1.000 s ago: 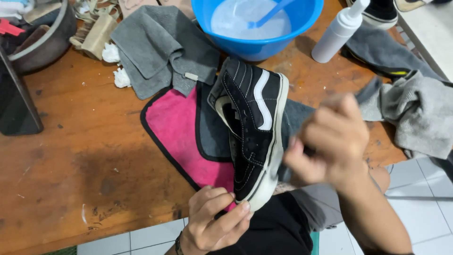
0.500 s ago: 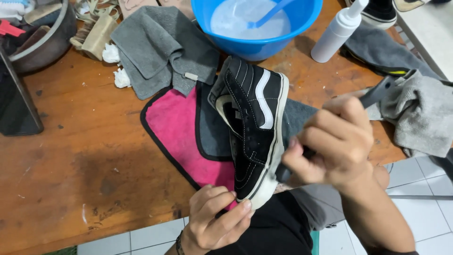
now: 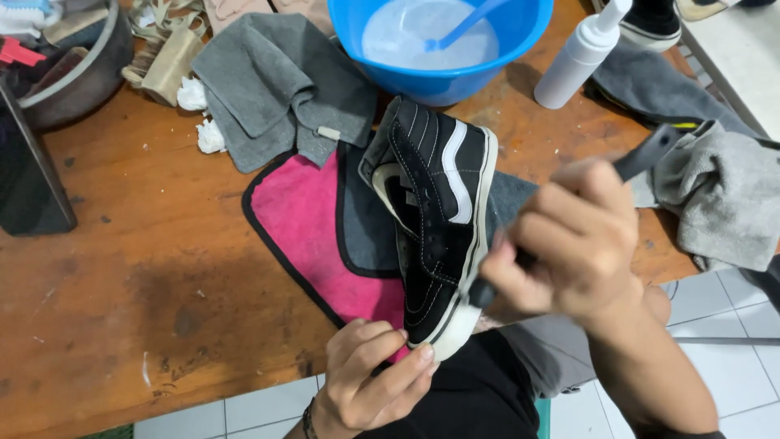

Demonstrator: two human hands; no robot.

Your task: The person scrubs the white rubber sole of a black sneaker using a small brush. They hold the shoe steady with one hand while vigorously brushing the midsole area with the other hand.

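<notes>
Black canvas high-top shoe with a white side stripe and white rubber sole lies on its side near the middle of the wooden table, its toe pointing toward the person at about 6 o'clock and its open collar toward 12 o'clock. Under it are a pink cloth with black edging and a dark grey cloth, both spread flat on the brown wooden table.

The left hand is at 6 o'clock from the shoe and grasps its toe end, fingers curled around the white sole tip. The right hand is at about 4 o'clock from the shoe, just beside the sole edge, and it is clenched around a dark-handled brush. The handle end sticks out of the fist toward 1 o'clock; the other end touches or nearly touches the sole near the toe, but the hand is blurred and I cannot tell the contact exactly.

At 12 o'clock from the shoe stands a blue plastic bowl with cloudy white liquid. A white plastic pump bottle is at 1 o'clock, a folded grey towel at 11 o'clock, and a crumpled light grey cloth at 3 o'clock.
</notes>
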